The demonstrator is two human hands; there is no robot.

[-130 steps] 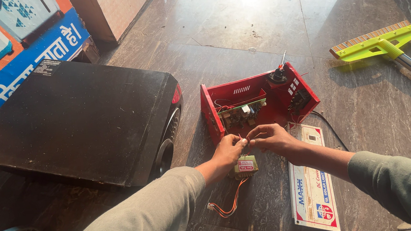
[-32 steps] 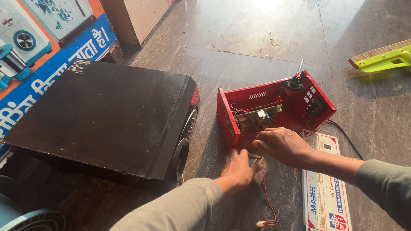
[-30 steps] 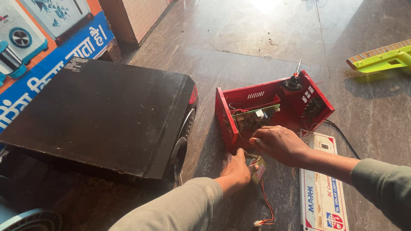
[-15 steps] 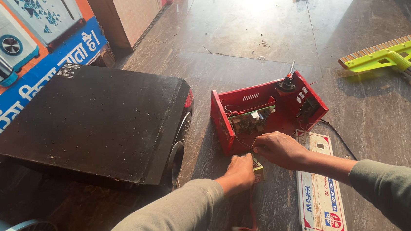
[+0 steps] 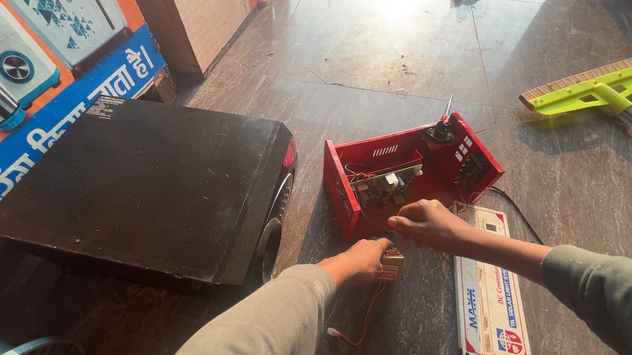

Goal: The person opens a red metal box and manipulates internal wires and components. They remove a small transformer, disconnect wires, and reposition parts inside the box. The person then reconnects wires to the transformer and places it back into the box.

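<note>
Red open casing (image 5: pixel 406 174) on the stone floor (image 5: pixel 411 50), cover panel (image 5: pixel 486 292) off and flat beside it. Small circuit module (image 5: pixel 391 266) already out, pinched in closed left hand (image 5: pixel 356 262) just before the casing; right hand (image 5: pixel 428 223) curled above it, grip unclear. Green board (image 5: pixel 384 183) still seated inside.

A small circuit board (image 5: pixel 391 265) lies flat on the stone floor, just at 6 o'clock of the red case (image 5: pixel 406 174). It is pale with red and dark parts on top, partly hidden. Thin red wires (image 5: pixel 363 322) trail from it toward 7 o'clock and end in a small white plug. The case is open-topped, tilted, with a green board and wiring inside, a knob at its 1 o'clock corner.
</note>
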